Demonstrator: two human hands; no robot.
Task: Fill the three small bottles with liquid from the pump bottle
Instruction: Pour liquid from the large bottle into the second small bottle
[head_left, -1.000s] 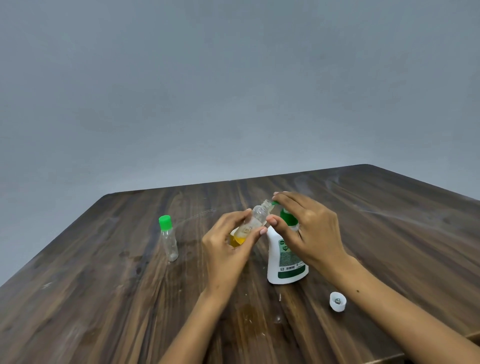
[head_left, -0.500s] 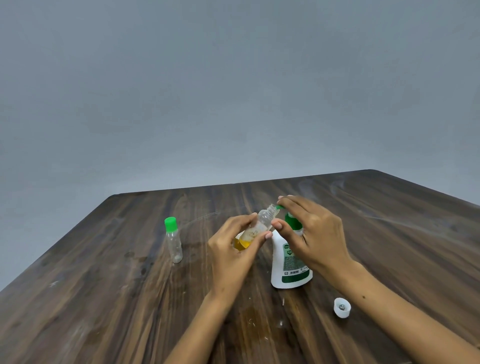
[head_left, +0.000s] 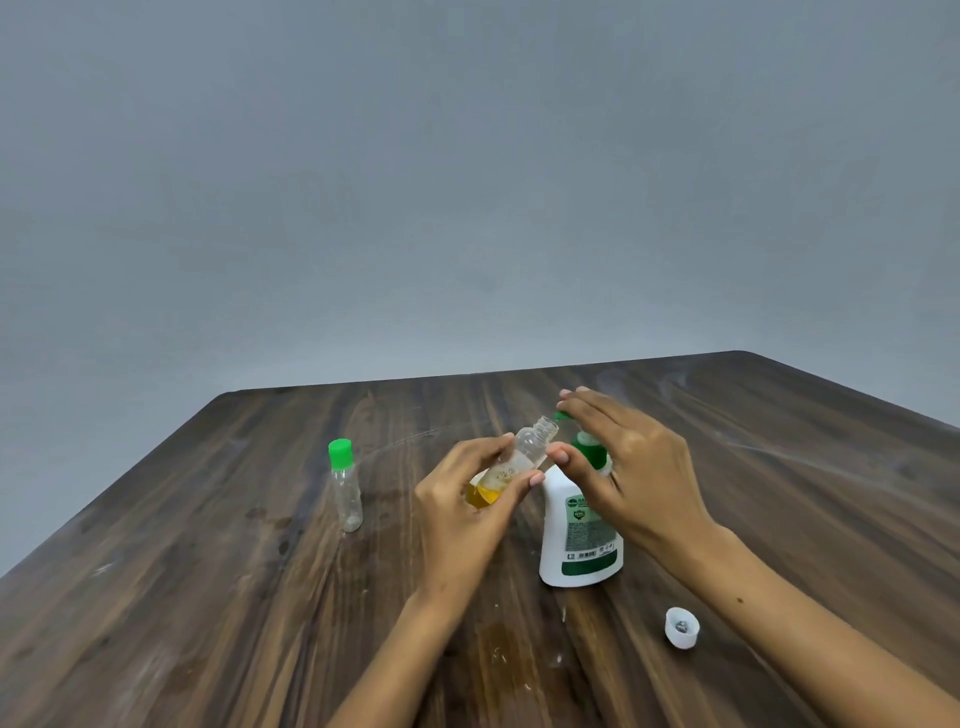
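Note:
My left hand (head_left: 462, 514) grips a small clear uncapped bottle (head_left: 522, 454), tilted with its open neck up against the green nozzle of the pump bottle (head_left: 579, 525). Yellow liquid sits in the small bottle's lower end. The white pump bottle with a green label stands upright on the wooden table (head_left: 208, 597). My right hand (head_left: 628, 467) lies over its green pump head, fingers stretched across the top, thumb by the small bottle's neck. A second small clear bottle with a green cap (head_left: 345, 486) stands upright to the left. A third small bottle is not in view.
A loose white cap (head_left: 681, 627) lies on the table to the right of the pump bottle, under my right forearm. A few wet spots mark the wood in front of the pump bottle. The table's far edge meets a plain grey wall.
The view has tilted upward, so everything sits lower in the frame. Both hands keep the same hold on the small bottle and pump head.

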